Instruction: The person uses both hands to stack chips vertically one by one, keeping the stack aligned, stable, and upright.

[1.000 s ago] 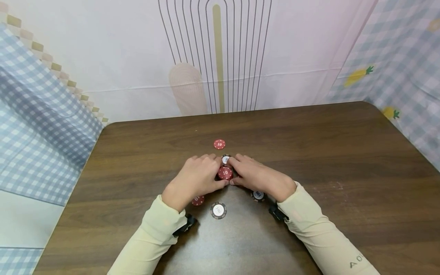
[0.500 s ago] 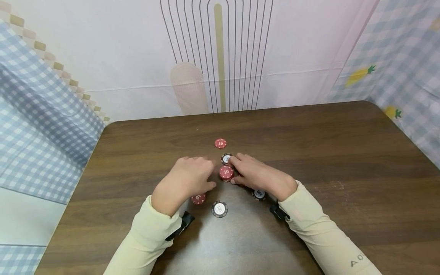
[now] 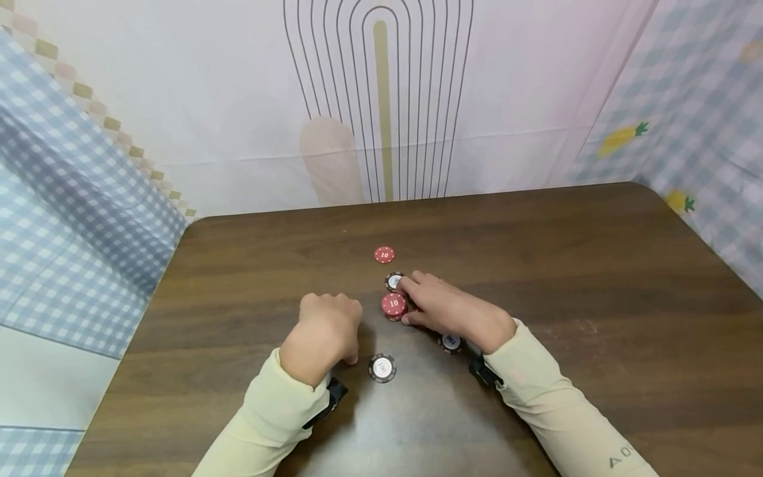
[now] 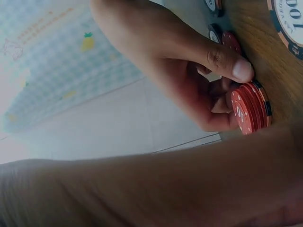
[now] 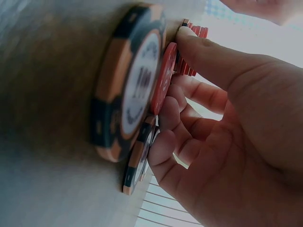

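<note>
My right hand is curled at the right side of a stack of poker chips. Its thumb and bent fingers touch the stack's edge, as the left wrist view also shows. Several red chips lie there on a black-edged chip. My left hand is to the left, apart from the stack, fingers pointing down. Its fingertips, and whatever lies under them, are hidden. In the right wrist view, a red chip lies by the right fingertips, near black chips.
Beyond the stack are a black chip and a red chip. A black-and-white 100 chip lies near the left wrist, another black chip under the right wrist. Patterned cloth borders the wooden table.
My left hand has let go of the stack and moved left and toward me, now covering the red chip seen there earlier. The right hand stays at the stack.
</note>
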A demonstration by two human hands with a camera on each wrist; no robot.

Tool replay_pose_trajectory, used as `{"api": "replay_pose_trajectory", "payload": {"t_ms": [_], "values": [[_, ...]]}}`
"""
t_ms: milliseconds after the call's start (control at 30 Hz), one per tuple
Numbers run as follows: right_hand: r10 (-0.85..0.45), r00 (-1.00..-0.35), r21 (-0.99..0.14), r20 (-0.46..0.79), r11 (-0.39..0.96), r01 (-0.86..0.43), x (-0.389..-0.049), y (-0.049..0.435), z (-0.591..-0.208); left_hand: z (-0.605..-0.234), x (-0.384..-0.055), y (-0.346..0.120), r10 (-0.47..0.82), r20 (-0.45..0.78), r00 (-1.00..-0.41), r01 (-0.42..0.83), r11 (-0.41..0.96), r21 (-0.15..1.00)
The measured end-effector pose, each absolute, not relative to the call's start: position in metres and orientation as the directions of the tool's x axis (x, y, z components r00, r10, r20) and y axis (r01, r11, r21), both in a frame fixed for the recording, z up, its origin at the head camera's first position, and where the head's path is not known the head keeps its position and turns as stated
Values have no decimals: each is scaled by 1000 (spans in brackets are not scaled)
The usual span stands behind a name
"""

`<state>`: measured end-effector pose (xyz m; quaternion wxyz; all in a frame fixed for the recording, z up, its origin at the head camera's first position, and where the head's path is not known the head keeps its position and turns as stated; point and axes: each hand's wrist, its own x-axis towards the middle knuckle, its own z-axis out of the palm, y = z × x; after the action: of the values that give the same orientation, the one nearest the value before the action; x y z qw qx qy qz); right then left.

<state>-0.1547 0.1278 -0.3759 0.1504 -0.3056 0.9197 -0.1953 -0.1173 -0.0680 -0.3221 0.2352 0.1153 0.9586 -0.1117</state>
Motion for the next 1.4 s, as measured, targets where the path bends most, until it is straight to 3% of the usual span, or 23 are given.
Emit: {"api": "replay_pose_trajectory", "payload": {"t_ms": [433,1400], "values": [[-623,-767,-444,-152,737,-510,-155,128,-376,-327,-117,-63,136,-459,-878,260,941,-217],[-619,-770,-431,-156,744,-510,-155,128,-379,-325,-115,-61,223,-451,-864,331,927,-177]]}}
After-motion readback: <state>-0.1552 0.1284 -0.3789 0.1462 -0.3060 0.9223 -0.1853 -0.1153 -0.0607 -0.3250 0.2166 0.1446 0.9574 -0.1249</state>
